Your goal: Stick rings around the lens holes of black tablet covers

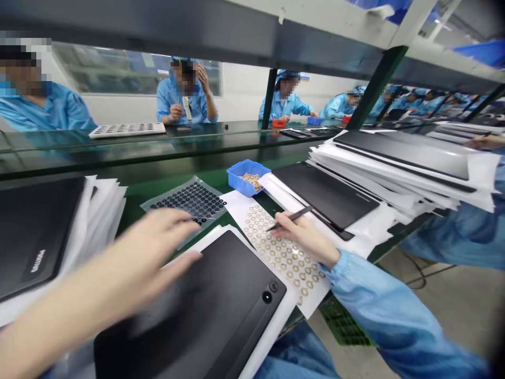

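Note:
My right hand (pixel 302 234) is closed round black tweezers (pixel 290 218), their tip down near a white sheet of small gold ring-shaped stickers (pixel 300 260). Blurred by motion, my left hand (pixel 165 247) hovers above a black tablet back (pixel 205 300) with its thumb and fingers apart and nothing visible between them. That tablet lies in front of me on white backing, two round camera parts at its right corner. Beyond my left fingers is a clear sheet of black rings (pixel 193 202).
A blue bin (pixel 248 176) of small pieces stands behind the sticker sheet. Stacks of black tablets with white sheets stand left (pixel 39 226) and right (pixel 402 158). A shelf (pixel 221 31) hangs overhead on green posts. Several co-workers in blue sit across the bench.

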A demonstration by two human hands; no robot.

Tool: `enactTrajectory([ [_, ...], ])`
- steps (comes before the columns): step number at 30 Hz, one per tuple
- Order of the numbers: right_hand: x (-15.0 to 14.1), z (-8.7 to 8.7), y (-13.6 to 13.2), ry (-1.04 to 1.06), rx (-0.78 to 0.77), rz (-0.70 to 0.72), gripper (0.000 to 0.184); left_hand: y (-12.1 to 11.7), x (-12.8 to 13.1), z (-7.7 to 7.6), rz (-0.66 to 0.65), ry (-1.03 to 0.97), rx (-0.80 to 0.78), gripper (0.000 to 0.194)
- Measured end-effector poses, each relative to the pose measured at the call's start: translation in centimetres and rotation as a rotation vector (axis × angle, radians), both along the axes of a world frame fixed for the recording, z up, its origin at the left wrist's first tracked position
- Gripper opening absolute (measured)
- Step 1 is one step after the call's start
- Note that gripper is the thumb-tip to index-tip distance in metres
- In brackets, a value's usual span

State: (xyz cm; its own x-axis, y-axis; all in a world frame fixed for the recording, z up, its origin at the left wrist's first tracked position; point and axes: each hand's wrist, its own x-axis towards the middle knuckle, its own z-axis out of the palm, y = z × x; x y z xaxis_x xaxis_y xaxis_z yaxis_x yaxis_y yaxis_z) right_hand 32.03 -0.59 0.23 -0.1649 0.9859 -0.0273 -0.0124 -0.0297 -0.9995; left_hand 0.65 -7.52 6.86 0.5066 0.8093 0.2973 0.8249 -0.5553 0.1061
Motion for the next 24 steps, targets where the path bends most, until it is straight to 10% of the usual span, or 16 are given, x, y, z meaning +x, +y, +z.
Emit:
enactTrajectory([
  [6,-3.4,-2.1,5.1,-0.044,0.148,-0.042,0.032,5.5,8.6,-4.4,-0.266,0.061,-0.269,0.035],
  [16,-3.9,-3.8,5.8,-0.195,0.303,-0.161,0.027,7.2,8.1,-6.6,-0.235,0.038,-0.246,0.046],
  [24,-2.6,0.2,0.5,-0.063,0.226,-0.032,0.034,7.4,8.3,-7.2,-0.223,0.015,-0.222,0.044],
])
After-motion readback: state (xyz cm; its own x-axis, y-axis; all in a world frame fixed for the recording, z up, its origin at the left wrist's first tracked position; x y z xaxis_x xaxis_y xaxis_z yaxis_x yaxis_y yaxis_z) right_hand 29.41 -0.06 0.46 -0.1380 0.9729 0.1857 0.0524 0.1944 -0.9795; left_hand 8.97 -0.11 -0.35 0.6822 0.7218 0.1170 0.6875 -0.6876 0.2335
